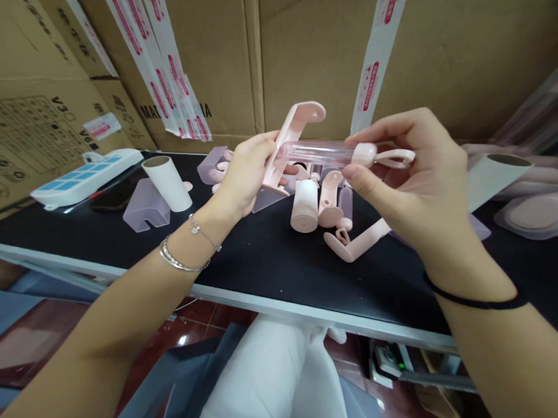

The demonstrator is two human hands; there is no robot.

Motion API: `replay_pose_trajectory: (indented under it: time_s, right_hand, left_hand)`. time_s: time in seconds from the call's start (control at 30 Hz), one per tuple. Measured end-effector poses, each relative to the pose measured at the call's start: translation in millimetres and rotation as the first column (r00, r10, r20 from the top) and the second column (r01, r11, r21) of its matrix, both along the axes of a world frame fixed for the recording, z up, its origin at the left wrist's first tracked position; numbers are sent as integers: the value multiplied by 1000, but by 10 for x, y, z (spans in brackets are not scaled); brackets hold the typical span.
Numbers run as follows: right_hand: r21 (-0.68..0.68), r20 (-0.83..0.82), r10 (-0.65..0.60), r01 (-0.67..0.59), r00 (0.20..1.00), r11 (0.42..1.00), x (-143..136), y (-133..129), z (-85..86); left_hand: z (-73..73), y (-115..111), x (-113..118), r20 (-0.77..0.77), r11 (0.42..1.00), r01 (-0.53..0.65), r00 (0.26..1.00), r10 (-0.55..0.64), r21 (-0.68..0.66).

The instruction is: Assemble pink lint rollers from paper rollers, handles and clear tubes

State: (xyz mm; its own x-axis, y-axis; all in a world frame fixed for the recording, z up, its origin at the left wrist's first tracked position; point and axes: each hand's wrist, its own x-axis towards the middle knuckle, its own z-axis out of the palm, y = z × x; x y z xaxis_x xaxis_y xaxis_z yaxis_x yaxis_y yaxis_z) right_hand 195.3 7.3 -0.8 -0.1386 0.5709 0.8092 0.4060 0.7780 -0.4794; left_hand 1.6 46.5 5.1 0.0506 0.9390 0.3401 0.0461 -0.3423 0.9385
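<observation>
My left hand (246, 173) is closed around a pale pink plastic bracket (292, 129) with a flat rounded tab at its top. Pinched between the thumb and fingers of my right hand (414, 172) is a clear pink tube (321, 152) with a pink cap and a loop at its end. The tube lies almost level, and its left end meets the side of the bracket; whether it is inserted there I cannot tell. Below the hands, a white and pink cylinder (305, 207), another pink bracket (330, 199) and an angled pink piece (351, 249) lie on the black tabletop (253, 263).
To the left are a translucent lilac holder (147, 206), a white cardboard tube (168, 182) and a white-and-blue power strip (89, 176). Another cardboard tube (497, 181) and clear-packed pink parts (538, 211) stand at right. Taped cardboard boxes (304, 56) rise behind the table.
</observation>
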Motion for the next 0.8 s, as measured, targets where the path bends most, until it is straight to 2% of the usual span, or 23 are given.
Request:
replay_pose_trajectory:
  time_s: [0.07, 0.13, 0.27, 0.4, 0.53, 0.63, 0.73, 0.8]
  right_hand:
    - [-16, 17, -23, 24, 1000, 1000, 27, 37, -8]
    - [-22, 81, -97, 99, 992, 995, 71, 104, -27]
    - [3, 250, -240, 247, 938, 969, 163, 269, -94]
    - [-50, 308, -202, 228, 930, 972, 185, 370, -157]
    - [-96, 401, -230, 291, 887, 952, 168, 417, -182]
    - [-117, 401, -168, 232, 901, 966, 155, 426, -185]
    - [-148, 355, -85, 146, 931, 978, 141, 406, -178]
    - [-202, 340, -57, 132, 939, 970, 130, 381, -168]
  left_hand:
    - [8, 1, -6, -9, 1000, -16, 1000, 16, 24]
    - [16, -3, -8, -14, 997, -14, 1000, 15, 70]
    - [-5, -42, 14, -76, 985, 65, 996, -54, 160]
    - [-79, -89, 49, -162, 940, 254, 962, -220, 229]
    - [-137, -104, 63, -245, 861, 423, 900, -362, 281]
    - [-136, -128, 65, -255, 854, 449, 886, -388, 264]
    - [-123, -154, 65, -202, 866, 449, 890, -409, 222]
    - [-125, -151, 66, -157, 869, 449, 892, -423, 210]
